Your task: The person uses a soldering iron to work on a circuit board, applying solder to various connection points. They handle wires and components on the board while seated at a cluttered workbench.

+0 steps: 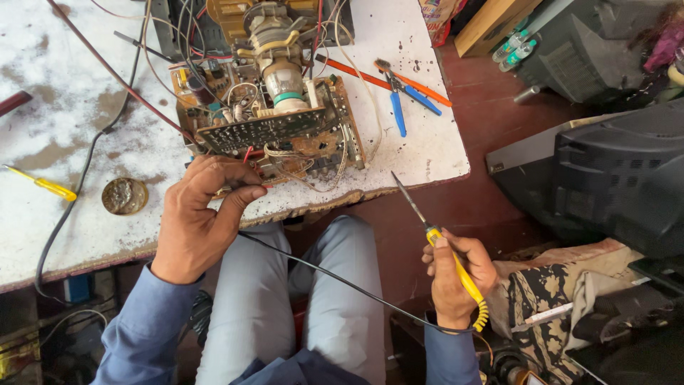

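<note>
two hands busy: left hand (201, 214) pinches near edge of brown circuit board chassis (267, 121) on white worktable (57, 142), right hand (456, 274) fisted round yellow-handled soldering iron (434, 239), tip off board, joint unsoldered.

Left hand (199, 217) curled with fingers pinched forward; right hand (456, 274) closed in a fist, held lower

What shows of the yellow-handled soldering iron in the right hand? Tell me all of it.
The yellow-handled soldering iron has a slim, plastic-looking handle, a long thin dark metal tip pointing up-left toward the white worktop's edge, and a coiled yellow strain relief at its rear. The right hand grips the handle, off the table, above the lap. A black cord trails from it.
</note>
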